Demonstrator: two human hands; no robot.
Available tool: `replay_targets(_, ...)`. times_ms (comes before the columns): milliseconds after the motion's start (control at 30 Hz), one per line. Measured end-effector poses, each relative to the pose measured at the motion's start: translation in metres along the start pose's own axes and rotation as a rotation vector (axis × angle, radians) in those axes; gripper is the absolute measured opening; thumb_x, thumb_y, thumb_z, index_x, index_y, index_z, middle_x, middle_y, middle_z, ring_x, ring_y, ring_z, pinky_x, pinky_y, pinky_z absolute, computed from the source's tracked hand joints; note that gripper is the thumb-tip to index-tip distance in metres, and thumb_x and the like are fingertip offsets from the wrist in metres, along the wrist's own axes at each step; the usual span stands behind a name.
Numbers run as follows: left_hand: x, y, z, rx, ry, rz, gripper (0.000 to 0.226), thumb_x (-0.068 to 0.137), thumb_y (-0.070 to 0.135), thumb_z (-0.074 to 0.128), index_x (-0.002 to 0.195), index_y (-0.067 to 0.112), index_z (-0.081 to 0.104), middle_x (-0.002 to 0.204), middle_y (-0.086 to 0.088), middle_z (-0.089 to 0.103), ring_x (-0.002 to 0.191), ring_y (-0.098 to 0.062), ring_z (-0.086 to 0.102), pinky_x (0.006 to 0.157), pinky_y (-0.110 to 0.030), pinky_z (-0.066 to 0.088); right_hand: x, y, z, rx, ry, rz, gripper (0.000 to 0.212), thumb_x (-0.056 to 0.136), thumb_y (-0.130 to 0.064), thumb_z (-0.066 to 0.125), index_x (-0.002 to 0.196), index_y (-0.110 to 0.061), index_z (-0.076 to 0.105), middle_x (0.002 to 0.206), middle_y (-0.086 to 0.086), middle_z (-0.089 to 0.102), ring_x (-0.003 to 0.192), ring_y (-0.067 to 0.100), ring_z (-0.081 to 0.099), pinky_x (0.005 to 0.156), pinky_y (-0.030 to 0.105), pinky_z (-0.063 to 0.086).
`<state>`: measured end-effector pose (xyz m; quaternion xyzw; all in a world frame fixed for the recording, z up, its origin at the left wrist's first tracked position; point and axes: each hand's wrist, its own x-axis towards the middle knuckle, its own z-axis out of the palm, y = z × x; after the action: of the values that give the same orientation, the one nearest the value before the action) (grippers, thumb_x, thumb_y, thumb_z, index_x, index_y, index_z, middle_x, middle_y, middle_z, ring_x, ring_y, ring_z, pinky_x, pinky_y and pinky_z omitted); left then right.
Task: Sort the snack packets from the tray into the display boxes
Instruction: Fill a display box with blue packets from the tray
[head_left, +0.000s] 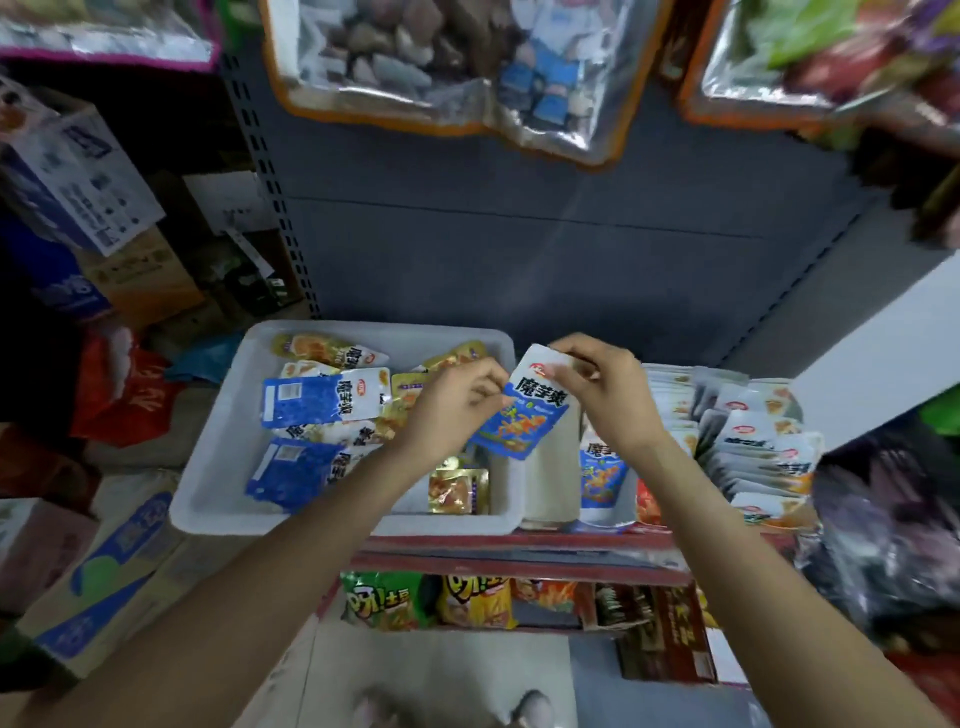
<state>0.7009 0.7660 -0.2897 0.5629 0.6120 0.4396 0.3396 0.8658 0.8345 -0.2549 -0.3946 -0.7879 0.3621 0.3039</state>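
You get dim, flat indoor light w/ soft shadows. Wide-angle bends the edges; hanging bags (447, 67) up top smear w/ glare, tray (218, 467) area is sharper.

I see a red-edged shelf (519, 545) carrying a white tray (218, 457) on its left side. Just right of the tray stands a white display box (553, 467), then another box (618, 512) with a blue packet (602, 473) upright in it. Rows of packets (753, 447) fill the shelf's right side.
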Motion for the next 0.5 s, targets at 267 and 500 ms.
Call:
replay_targets(267,0.03,0.029,0.084,0.067,-0.073,-0.018,0.035,0.084,0.008,0.067,0.064,0.028,0.047,0.065,0.007,0.057,0.062,-0.001,0.057,0.063,-0.014,0.043,-0.015,0.04,-0.067,-0.289,0.034,-0.063,0.012,0.087,-0.009,0.063,0.098,-0.008,0.068,0.08,0.002,0.054,0.068,0.014,0.05,0.066,0.021,0.035)
replay_targets(500,0.033,0.032,0.109,0.202,0.105,0.086,0.015,0.08,0.011,0.071,0.089,0.013,0.059,0.079,0.011,0.058,0.071,0.001,0.057,0.068,-0.014,0.045,-0.018,0.062,-0.076,-0.305,0.079,-0.097,0.012,0.087,-0.007,0.063,0.098,-0.006,0.069,0.086,0.008,0.059,0.072,0.015,0.055,0.067,0.02,0.04)
